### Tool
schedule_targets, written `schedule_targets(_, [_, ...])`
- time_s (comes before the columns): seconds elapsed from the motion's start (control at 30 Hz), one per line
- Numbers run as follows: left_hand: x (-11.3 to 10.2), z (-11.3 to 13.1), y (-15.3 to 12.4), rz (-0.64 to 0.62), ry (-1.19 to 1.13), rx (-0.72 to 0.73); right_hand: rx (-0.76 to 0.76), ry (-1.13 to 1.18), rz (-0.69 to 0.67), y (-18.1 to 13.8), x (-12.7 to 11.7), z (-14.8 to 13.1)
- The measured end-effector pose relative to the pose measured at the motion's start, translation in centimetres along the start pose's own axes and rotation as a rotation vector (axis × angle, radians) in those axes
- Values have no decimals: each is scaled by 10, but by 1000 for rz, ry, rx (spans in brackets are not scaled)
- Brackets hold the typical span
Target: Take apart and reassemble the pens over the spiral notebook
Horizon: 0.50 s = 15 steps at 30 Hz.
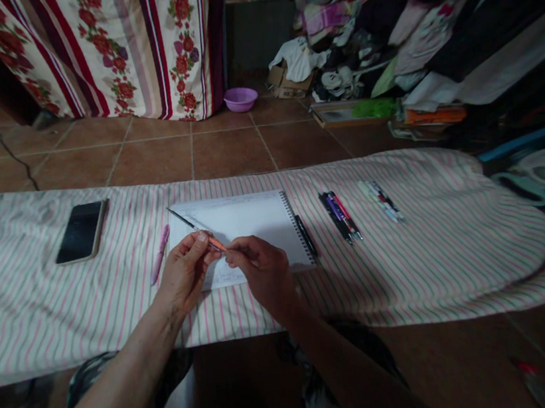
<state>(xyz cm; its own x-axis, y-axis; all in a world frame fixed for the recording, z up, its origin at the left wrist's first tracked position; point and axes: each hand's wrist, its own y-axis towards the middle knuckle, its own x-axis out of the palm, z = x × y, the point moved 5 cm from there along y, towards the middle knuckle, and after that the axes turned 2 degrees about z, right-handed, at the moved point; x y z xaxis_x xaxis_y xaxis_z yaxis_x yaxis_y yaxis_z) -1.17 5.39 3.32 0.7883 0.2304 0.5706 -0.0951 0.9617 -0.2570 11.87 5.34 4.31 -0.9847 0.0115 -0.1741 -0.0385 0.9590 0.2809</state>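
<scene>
Over the notebook (250,219), left hand (185,267) and right hand (267,269), each grip closed, pinch a slanting pen (216,243) (dark end forward-left).

Before me on the bench (439,249) lies a notebook (249,217); on its left, one pen (160,255), then a phone (81,233); on its right, two groups of pens (338,212).

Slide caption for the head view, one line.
Left hand and right hand hold a pen over a spiral notebook on striped cloth, phone at left.
</scene>
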Motion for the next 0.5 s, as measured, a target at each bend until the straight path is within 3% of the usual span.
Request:
schedule_targets(0.27, [1,0,-4,-1,34,24,-46,-51,17,0,-1,-4])
schedule_targets(0.5, [-5,1,-1,12,66,22,9,-35,-8,0,4,2])
